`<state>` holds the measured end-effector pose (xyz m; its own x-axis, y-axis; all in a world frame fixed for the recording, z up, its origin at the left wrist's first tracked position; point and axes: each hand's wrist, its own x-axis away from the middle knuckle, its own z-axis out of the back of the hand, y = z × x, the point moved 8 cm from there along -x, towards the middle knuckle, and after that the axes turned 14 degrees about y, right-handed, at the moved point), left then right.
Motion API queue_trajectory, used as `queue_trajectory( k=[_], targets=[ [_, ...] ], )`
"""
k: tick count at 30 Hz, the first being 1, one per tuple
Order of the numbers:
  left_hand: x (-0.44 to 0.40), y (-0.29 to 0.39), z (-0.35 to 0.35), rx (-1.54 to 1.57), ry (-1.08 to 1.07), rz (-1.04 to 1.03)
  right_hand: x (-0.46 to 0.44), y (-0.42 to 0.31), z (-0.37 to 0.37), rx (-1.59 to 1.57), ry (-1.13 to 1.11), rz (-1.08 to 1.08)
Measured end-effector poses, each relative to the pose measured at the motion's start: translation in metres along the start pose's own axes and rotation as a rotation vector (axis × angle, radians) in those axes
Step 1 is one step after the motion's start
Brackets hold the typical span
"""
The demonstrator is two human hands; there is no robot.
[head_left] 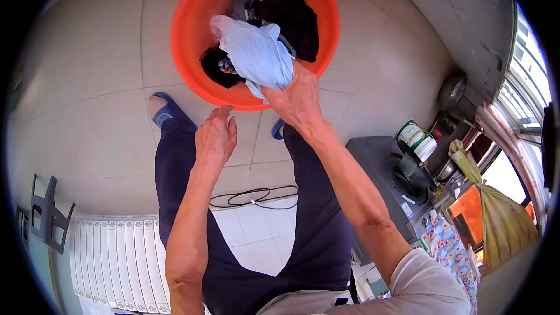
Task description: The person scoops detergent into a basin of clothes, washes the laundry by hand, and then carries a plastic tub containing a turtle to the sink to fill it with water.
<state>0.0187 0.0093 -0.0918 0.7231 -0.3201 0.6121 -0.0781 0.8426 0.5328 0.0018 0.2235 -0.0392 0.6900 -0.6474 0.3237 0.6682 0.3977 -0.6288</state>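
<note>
My right hand (297,98) is closed on a bunched corner of a light blue cloth garment (254,52); its exact kind does not show. The garment hangs over the inside of a large orange plastic tub (180,61) on the floor. Dark clothes (294,20) lie deeper in the tub, along with a black piece (219,76) at its near left side. Just outside the near rim, my left hand (216,138) is held with its thumb and forefinger apart and nothing visible in it.
A white ribbed radiator (116,262) stands at the lower left, by a grey plastic stool (48,216). To the right are a dark grey appliance (376,166) and a white-and-green bucket (417,140). A black cable (254,195) lies coiled on the floor between my legs.
</note>
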Motion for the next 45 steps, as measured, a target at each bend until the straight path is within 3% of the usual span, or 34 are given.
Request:
queue_trajectory(
  k=[1,3,6,11,16,22,25,31,34,36,38,39,41,45],
  targets=[
    [0.001,0.000,-0.001,-0.011,-0.014,0.010,0.006,0.007,0.001,0.001,0.001,-0.004],
    [0.000,0.001,-0.002,-0.021,-0.031,0.017,0.020,0.003,-0.007,0.265,-0.073,0.332],
    [-0.001,-0.001,-0.003,-0.023,-0.028,0.020,0.023,0.031,-0.032,0.395,-0.119,0.484],
    [-0.002,-0.003,-0.004,-0.001,-0.018,0.018,0.026,0.095,-0.083,0.430,-0.247,0.540],
    [-0.006,-0.005,-0.006,-0.031,-0.043,0.031,0.019,0.082,-0.099,0.504,-0.280,0.687],
    [-0.013,0.007,0.009,-0.004,-0.027,-0.033,-0.010,0.122,-0.189,0.689,-0.350,0.797],
    [-0.017,0.008,0.018,-0.027,-0.009,-0.018,-0.037,0.139,-0.237,0.917,-0.291,0.801],
    [-0.019,0.015,0.016,-0.016,0.021,-0.042,-0.062,0.106,-0.232,0.774,-0.143,0.718],
    [-0.013,0.013,0.010,-0.008,-0.008,-0.049,-0.089,0.082,-0.222,0.754,-0.807,0.269],
    [-0.011,0.013,0.012,-0.001,-0.007,-0.059,-0.131,0.053,-0.193,0.539,-0.432,0.404],
    [-0.012,0.011,0.016,0.011,0.000,-0.045,-0.160,0.022,-0.163,0.648,0.011,0.713],
    [-0.012,0.010,0.018,0.004,0.006,-0.041,-0.175,0.034,-0.167,0.713,0.079,0.676],
    [-0.012,0.009,0.026,0.023,0.042,-0.054,-0.206,0.093,-0.199,0.784,-0.070,0.425],
    [-0.010,0.004,0.030,0.010,0.028,-0.039,-0.208,0.102,-0.211,0.706,-0.022,0.447]
  ],
)
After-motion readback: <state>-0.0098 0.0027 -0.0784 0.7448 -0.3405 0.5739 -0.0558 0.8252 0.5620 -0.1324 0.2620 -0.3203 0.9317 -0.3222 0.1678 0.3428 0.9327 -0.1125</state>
